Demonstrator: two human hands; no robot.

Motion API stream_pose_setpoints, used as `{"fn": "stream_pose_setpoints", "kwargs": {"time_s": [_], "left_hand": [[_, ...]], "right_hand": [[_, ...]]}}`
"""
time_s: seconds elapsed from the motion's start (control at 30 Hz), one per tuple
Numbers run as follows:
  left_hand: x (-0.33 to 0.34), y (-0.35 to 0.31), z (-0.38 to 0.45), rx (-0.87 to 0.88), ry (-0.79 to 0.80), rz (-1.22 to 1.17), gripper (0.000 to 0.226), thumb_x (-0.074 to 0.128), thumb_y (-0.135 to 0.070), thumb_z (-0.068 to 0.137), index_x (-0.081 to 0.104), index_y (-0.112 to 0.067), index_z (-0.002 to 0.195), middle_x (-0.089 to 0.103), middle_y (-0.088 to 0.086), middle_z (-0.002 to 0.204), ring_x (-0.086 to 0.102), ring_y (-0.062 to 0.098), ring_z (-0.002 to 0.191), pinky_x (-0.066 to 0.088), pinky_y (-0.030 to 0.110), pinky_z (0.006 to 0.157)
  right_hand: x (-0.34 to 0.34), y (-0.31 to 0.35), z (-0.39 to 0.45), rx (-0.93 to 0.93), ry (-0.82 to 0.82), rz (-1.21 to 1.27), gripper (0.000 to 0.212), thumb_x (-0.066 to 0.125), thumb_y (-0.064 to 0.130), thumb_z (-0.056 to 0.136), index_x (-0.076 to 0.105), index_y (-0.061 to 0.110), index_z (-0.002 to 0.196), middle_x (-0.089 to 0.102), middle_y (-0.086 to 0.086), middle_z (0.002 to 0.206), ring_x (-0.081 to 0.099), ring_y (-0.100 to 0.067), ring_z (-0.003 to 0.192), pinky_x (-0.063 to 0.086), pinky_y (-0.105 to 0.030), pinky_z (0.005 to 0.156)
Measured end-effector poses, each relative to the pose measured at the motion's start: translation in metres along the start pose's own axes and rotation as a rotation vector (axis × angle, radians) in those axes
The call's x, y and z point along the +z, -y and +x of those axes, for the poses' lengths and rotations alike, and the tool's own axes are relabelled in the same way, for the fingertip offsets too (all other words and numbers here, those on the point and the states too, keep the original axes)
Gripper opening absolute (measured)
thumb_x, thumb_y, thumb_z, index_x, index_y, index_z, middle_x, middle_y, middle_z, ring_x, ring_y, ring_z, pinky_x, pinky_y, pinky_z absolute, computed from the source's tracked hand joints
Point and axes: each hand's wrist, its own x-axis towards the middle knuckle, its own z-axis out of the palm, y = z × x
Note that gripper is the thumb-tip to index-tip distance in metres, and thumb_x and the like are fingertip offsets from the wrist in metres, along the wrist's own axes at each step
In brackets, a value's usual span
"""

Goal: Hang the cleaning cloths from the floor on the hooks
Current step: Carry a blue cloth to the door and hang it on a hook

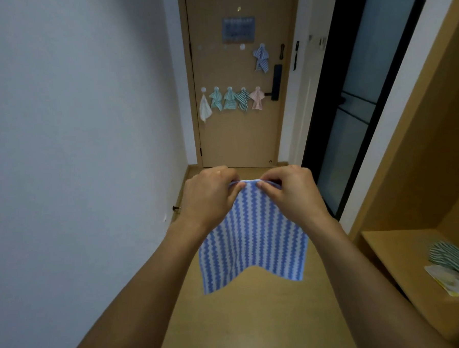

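Fingers of both hands pinched blue-and-white zigzag-striped cloth top edge, well short of tan wooden door; loose pinch risked a drop.

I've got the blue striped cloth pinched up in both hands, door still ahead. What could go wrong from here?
1. Both hands, left hand and right hand, pinch only the top edge of the blue striped cloth; a loose pinch might drop it.
2. The lower row on the door looks full; the free hooks sit in the upper row, so aiming low could fail.
3. The raised cloth may hide the floor ahead.
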Motion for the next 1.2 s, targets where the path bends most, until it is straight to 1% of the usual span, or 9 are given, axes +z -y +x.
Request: {"fn": "stream_pose_setpoints", "kwargs": {"time_s": [0.2, 0.3, 0.47, 0.57, 0.63, 0.7, 0.87, 0.97, 1.2], "left_hand": [[0.019, 0.063, 0.066, 0.057, -0.011, -0.027, 0.021, 0.055, -0.043, 0.096, 0.064, -0.025, 0.088, 0.061, -0.01, 0.083, 0.055, 0.01, 0.077, 0.04, 0.029, 0.058], [0.025, 0.096, 0.1, 0.091, 0.008, -0.051, 0.022, 0.054, -0.042, 0.096, 0.064, -0.023, 0.089, 0.062, -0.007, 0.085, 0.058, 0.015, 0.082, 0.046, 0.035, 0.063], [0.047, 0.14, 0.14, 0.118, 0.013, -0.077, 0.022, 0.055, -0.042, 0.095, 0.065, -0.023, 0.089, 0.064, -0.005, 0.086, 0.06, 0.019, 0.085, 0.049, 0.039, 0.065], [0.065, 0.158, 0.157, 0.124, 0.002, -0.087, 0.02, 0.057, -0.042, 0.094, 0.065, -0.024, 0.087, 0.064, -0.007, 0.085, 0.06, 0.018, 0.083, 0.04, 0.032, 0.059], [0.077, 0.168, 0.169, 0.127, 0.0, -0.095, 0.019, 0.058, -0.041, 0.094, 0.065, -0.025, 0.087, 0.063, -0.008, 0.083, 0.06, 0.017, 0.082, 0.032, 0.029, 0.058], [0.089, 0.179, 0.183, 0.129, 0.003, -0.104, 0.019, 0.057, -0.041, 0.094, 0.065, -0.025, 0.087, 0.062, -0.009, 0.082, 0.059, 0.016, 0.081, 0.03, 0.028, 0.059], [0.122, 0.198, 0.226, 0.14, 0.016, -0.09, 0.021, 0.056, -0.044, 0.095, 0.065, -0.026, 0.088, 0.064, -0.009, 0.083, 0.06, 0.016, 0.08, 0.041, 0.031, 0.058], [0.143, 0.207, 0.257, 0.136, 0.03, -0.079, 0.022, 0.054, -0.045, 0.095, 0.065, -0.026, 0.09, 0.066, -0.008, 0.085, 0.061, 0.017, 0.083, 0.05, 0.039, 0.064], [0.192, 0.225, 0.353, 0.092, 0.009, -0.032, 0.022, 0.054, -0.045, 0.095, 0.065, -0.027, 0.09, 0.068, -0.008, 0.085, 0.062, 0.018, 0.084, 0.05, 0.04, 0.067]], "right_hand": [[0.039, 0.0, 0.076, 0.029, -0.037, -0.049, 0.015, 0.065, 0.029, 0.09, 0.076, 0.02, 0.088, 0.072, 0.006, 0.08, 0.063, -0.01, 0.075, 0.051, -0.037, 0.071], [0.058, 0.002, 0.115, 0.051, -0.06, -0.083, 0.016, 0.065, 0.031, 0.09, 0.076, 0.02, 0.087, 0.072, 0.005, 0.08, 0.065, -0.013, 0.077, 0.051, -0.036, 0.07], [0.09, -0.003, 0.162, 0.089, -0.059, -0.11, 0.017, 0.064, 0.032, 0.09, 0.075, 0.021, 0.087, 0.072, 0.003, 0.08, 0.065, -0.017, 0.08, 0.05, -0.037, 0.069], [0.106, -0.01, 0.182, 0.106, -0.064, -0.102, 0.016, 0.065, 0.031, 0.089, 0.076, 0.019, 0.085, 0.073, 0.0, 0.081, 0.065, -0.019, 0.081, 0.051, -0.039, 0.07], [0.116, -0.017, 0.195, 0.114, -0.066, -0.098, 0.016, 0.066, 0.03, 0.089, 0.075, 0.018, 0.084, 0.072, 0.0, 0.079, 0.065, -0.019, 0.079, 0.051, -0.039, 0.07], [0.125, -0.025, 0.21, 0.116, -0.068, -0.094, 0.016, 0.066, 0.03, 0.089, 0.075, 0.018, 0.084, 0.072, 0.0, 0.077, 0.065, -0.019, 0.077, 0.05, -0.039, 0.07], [0.144, -0.056, 0.255, 0.121, -0.056, -0.089, 0.016, 0.066, 0.032, 0.089, 0.074, 0.019, 0.084, 0.071, 0.001, 0.076, 0.064, -0.018, 0.076, 0.05, -0.037, 0.069], [0.154, -0.08, 0.287, 0.118, -0.058, -0.056, 0.015, 0.066, 0.03, 0.089, 0.074, 0.019, 0.084, 0.07, 0.003, 0.075, 0.063, -0.015, 0.075, 0.048, -0.034, 0.068], [0.173, -0.142, 0.39, 0.079, -0.012, -0.007, 0.014, 0.063, 0.03, 0.089, 0.073, 0.02, 0.088, 0.071, 0.004, 0.081, 0.063, -0.016, 0.081, 0.049, -0.037, 0.074]]}}
